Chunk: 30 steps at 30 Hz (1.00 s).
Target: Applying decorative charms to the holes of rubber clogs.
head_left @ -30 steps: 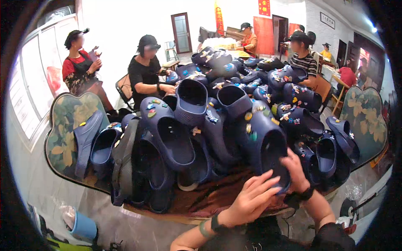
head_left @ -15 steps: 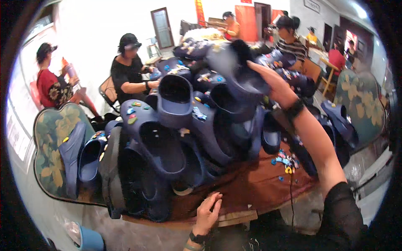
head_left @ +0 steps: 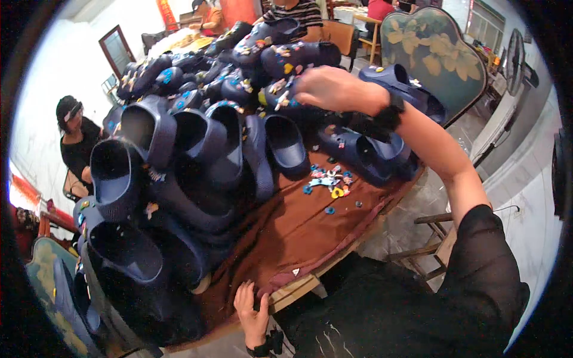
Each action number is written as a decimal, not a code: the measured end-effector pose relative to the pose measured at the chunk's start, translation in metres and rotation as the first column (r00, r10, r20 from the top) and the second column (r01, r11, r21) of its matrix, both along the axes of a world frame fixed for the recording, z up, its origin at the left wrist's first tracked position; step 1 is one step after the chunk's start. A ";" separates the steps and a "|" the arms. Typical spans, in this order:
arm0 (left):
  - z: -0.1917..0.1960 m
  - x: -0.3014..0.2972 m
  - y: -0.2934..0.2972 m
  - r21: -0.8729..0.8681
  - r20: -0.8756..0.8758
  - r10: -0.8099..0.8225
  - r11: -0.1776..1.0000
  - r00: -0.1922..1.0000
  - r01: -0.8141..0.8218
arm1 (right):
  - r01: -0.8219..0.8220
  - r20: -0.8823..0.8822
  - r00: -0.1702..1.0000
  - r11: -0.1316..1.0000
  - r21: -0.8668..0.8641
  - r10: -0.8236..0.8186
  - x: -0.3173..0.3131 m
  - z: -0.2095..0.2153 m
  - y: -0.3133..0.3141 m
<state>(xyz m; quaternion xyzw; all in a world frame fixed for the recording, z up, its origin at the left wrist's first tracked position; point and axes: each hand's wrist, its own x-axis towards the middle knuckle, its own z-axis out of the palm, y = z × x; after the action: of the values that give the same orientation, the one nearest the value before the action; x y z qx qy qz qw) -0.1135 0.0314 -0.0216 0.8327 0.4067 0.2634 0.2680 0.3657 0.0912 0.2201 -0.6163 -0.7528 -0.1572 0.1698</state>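
Observation:
My left hand rests at the near edge of the table with its fingers apart on the brown cloth. It holds nothing. My right hand reaches across to the far right part of the pile, over a navy clog with colourful charms. It is blurred and its fingertips point down toward the clogs, so I cannot tell whether it touches one. Left of the cloth, navy clogs are heaped, with one clog high on the stack. A lone clog leans upright beside the bare cloth.
Small loose charms lie on the cloth. More clogs stand at the table's right side. A wooden stool is on the floor to the right, behind it a floral-backed chair. Co-workers sit around the far side.
My view has swung to the right. My right hand has left the clog it had hold of above the pile and moved to the clogs at the right. My left hand now lies on the table edge.

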 end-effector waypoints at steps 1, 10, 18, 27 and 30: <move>-0.002 -0.002 -0.001 0.017 -0.030 0.004 1.000 1.000 -0.004 | 0.112 0.017 0.994 0.992 -0.053 -0.112 0.010 -0.002 -0.028; -0.024 0.014 -0.002 0.009 0.121 0.140 0.990 0.983 -0.143 | 0.652 0.147 0.756 0.712 -0.261 -0.638 0.089 -0.060 -0.166; -0.043 0.011 0.004 0.082 0.089 0.138 0.986 0.986 -0.145 | 0.701 -0.113 0.628 0.623 -0.348 -0.770 0.116 -0.098 -0.165; -0.015 0.027 -0.003 0.220 0.120 0.040 0.973 0.992 -0.066 | 0.683 0.077 0.726 0.730 0.031 -0.683 0.088 -0.075 -0.169; -0.020 0.026 -0.003 0.236 0.093 0.052 0.969 0.994 -0.073 | 0.596 0.215 0.678 0.697 0.399 -0.703 0.122 -0.065 -0.176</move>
<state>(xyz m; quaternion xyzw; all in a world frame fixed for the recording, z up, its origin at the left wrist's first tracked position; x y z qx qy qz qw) -0.0880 0.0282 -0.0416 0.8336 0.3860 0.3545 0.1746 0.4874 -0.0844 0.1556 -0.7740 -0.4655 -0.4257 0.0549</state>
